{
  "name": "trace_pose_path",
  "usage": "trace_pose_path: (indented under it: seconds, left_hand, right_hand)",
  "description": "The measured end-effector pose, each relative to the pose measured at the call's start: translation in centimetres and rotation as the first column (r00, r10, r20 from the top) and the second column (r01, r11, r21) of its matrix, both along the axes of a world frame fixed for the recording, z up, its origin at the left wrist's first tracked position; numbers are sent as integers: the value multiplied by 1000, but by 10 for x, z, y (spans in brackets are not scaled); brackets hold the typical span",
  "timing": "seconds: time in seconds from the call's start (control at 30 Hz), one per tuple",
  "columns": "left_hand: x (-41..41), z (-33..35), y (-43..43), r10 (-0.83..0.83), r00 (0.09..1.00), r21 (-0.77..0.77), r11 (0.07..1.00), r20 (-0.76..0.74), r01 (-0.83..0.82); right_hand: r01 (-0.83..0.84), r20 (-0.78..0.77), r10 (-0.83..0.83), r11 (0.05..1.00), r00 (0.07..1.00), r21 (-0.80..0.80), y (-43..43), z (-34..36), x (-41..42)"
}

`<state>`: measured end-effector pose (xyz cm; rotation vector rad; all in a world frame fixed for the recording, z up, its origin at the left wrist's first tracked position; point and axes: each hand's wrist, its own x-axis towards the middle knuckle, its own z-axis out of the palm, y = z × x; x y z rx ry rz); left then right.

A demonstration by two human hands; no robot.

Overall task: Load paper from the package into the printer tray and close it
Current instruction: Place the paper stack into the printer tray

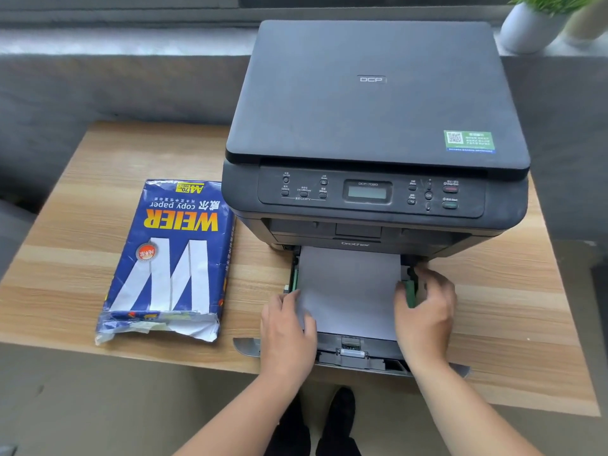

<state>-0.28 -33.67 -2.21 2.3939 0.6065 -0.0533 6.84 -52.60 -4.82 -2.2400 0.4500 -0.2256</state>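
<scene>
A dark grey printer stands on a wooden table. Its paper tray is pulled out toward me at the front. A stack of white paper lies flat in the tray. My left hand rests on the stack's left front corner, fingers laid on the sheets. My right hand is at the tray's right side, thumb and fingers pinched on the green paper guide. The blue paper package lies left of the printer with its near end torn open.
A white pot with a green plant stands on the ledge behind the printer at the right. Grey upholstery runs behind and left of the table. My dark shoes show on the floor below the table's front edge.
</scene>
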Motion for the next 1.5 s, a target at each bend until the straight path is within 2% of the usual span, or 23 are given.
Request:
trace_pose_path:
  seconds: [0.13, 0.2, 0.5, 0.67, 0.93, 1.1, 1.17, 1.27, 1.37, 1.5]
  left_hand:
    - [13, -2, 9, 6, 1000, -25, 1000, 16, -5]
    - [16, -3, 10, -7, 1000, -18, 1000, 31, 7]
    - [22, 5, 4, -22, 1000, 62, 998, 16, 21]
    - [21, -3, 8, -121, 992, 227, 965, -45, 129]
    - [26, -6, 10, -109, 992, 154, 981, -56, 117]
    - [22, -9, 17, -197, 979, 136, 970, -53, 203]
    - [16, -8, 20, -281, 959, 201, 938, -29, 281]
    - [-8, 7, 24, -435, 899, 364, 845, 42, 392]
    - [-46, 16, 21, -591, 805, 399, 749, 40, 530]
    - [-90, 10, 18, -625, 778, 370, 739, 64, 563]
  right_hand:
    - [25, -287, -36, 999, 957, -41, -24, -5, -20]
    - [40, -332, -44, 999, 942, -19, -25, -7, -20]
    - [52, -350, -56, 998, 935, -22, -21, -6, -17]
    - [53, -324, -57, 998, 944, -22, -21, -4, -18]
    - [38, -281, -47, 999, 959, -38, -16, -5, -17]
    - [15, -278, -24, 999, 960, -35, -16, -9, -19]
    - [-31, -255, 12, 997, 967, -72, -17, -6, -21]
    - [-183, -90, 163, 940, 982, -290, -15, 11, -46]
    - [-373, 80, 444, 825, 892, -426, -14, 25, -88]
    - [-522, 142, 646, 711, 750, -471, -16, 16, -127]
